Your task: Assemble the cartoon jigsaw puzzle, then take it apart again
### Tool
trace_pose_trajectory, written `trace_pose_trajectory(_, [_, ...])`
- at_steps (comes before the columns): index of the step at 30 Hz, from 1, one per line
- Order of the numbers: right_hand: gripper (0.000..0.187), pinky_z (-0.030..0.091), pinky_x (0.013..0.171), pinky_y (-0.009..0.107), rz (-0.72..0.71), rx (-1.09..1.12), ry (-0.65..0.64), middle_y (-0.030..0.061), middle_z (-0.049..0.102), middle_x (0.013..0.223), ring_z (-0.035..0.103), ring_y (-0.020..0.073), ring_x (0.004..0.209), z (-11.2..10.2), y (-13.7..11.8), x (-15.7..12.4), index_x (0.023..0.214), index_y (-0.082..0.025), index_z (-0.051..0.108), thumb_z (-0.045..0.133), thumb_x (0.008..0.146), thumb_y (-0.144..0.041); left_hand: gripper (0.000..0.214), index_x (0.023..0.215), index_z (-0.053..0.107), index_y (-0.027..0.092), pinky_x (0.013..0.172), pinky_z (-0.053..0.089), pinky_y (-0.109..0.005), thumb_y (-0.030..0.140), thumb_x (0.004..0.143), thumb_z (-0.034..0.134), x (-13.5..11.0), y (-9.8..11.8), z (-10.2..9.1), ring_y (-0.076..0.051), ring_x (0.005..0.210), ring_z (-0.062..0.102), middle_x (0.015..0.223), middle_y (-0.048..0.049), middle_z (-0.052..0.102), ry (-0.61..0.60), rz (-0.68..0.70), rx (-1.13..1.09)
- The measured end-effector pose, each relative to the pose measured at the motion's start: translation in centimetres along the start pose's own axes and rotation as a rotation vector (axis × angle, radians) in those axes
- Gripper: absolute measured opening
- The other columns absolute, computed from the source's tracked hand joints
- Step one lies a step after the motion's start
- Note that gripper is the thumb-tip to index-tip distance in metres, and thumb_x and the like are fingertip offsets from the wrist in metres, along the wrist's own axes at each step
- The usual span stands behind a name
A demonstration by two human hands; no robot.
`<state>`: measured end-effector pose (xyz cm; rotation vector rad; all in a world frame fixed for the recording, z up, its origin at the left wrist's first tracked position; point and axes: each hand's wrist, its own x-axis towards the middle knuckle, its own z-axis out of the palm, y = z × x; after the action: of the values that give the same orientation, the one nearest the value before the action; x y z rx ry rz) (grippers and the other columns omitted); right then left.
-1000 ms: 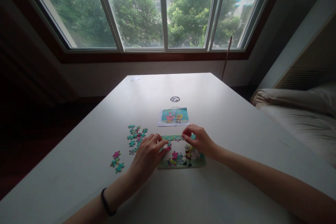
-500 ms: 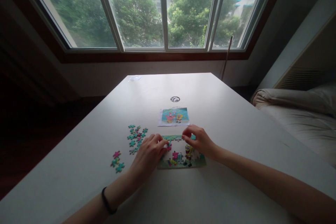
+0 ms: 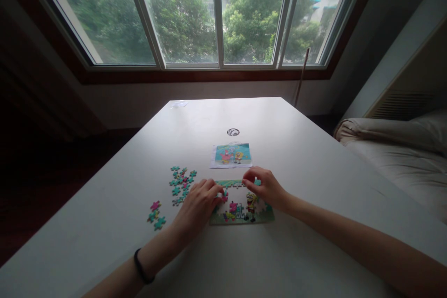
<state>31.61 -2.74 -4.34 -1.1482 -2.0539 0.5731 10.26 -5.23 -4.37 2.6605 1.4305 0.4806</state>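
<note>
My left fingers [image 3: 215, 189] curl over the ten o'clock side of the puzzle [image 3: 261, 217], straight ahead on the bench [image 3: 296, 163]; my right fingers [image 3: 248, 175] curl at one o'clock. Whether either pair pinches anything, I can't tell. Uneven pressing could, I think, buckle the top border [image 3: 228, 183].

Readable text, brands, numbers: none | printed picture sheet [image 3: 233, 154]: cartoon print, any lettering too small to read | partly filled jigsaw puzzle [image 3: 239, 212]: nothing legible | round dark-rimmed mark [image 3: 233, 132] on bench [image 3: 223, 260]: cannot tell whether it is a sign
</note>
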Motion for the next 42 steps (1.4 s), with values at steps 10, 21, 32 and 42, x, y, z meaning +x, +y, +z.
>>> trace_pose_trajectory(10, [0.009,0.040,0.060,0.023,-0.009,-0.002,-0.004,0.0004,0.058,0.067,0.052,0.0117,0.064,0.1,0.2,0.0,0.070,-0.016,0.059,0.055,0.077,-0.019,0.017,0.094,0.059,0.021,0.076,0.041,-0.031,0.011,0.080,0.056,-0.1,-0.3,-0.2,-0.019,0.085,0.051,0.088,-0.0025,0.056,-0.024,0.021,-0.003])
trace_pose_trajectory(21, [0.007,0.039,0.061,0.023,0.007,0.009,-0.027,0.0006,0.058,0.069,0.052,0.0120,0.065,0.0,-0.1,0.0,0.070,-0.015,0.059,0.056,0.076,-0.016,0.015,0.089,0.059,0.022,0.075,0.039,-0.031,0.010,0.080,0.055,-0.2,-0.1,-0.3,-0.019,0.084,0.049,0.088,-0.0023,0.055,-0.042,0.041,0.022])
trace_pose_trajectory(32, [0.008,0.039,0.063,0.023,-0.026,0.001,-0.077,0.0010,0.055,0.069,0.050,0.0123,0.067,0.4,0.1,-0.3,0.070,-0.015,0.060,0.056,0.077,-0.016,0.006,0.080,0.060,0.020,0.072,0.039,-0.030,0.014,0.080,0.059,0.0,0.3,-0.8,-0.019,0.081,0.050,0.083,-0.0020,0.056,-0.088,0.044,0.009])
trace_pose_trajectory(42, [0.015,0.038,0.075,0.031,-0.234,-0.184,-0.233,0.0046,0.057,0.080,0.048,0.0166,0.080,0.8,-0.6,-1.0,0.085,-0.021,0.067,0.052,0.083,-0.024,0.020,0.098,0.060,0.024,0.077,0.040,-0.030,0.016,0.080,0.059,0.0,0.0,-0.9,-0.020,0.087,0.050,0.089,-0.0022,0.055,-0.120,0.032,-0.060])
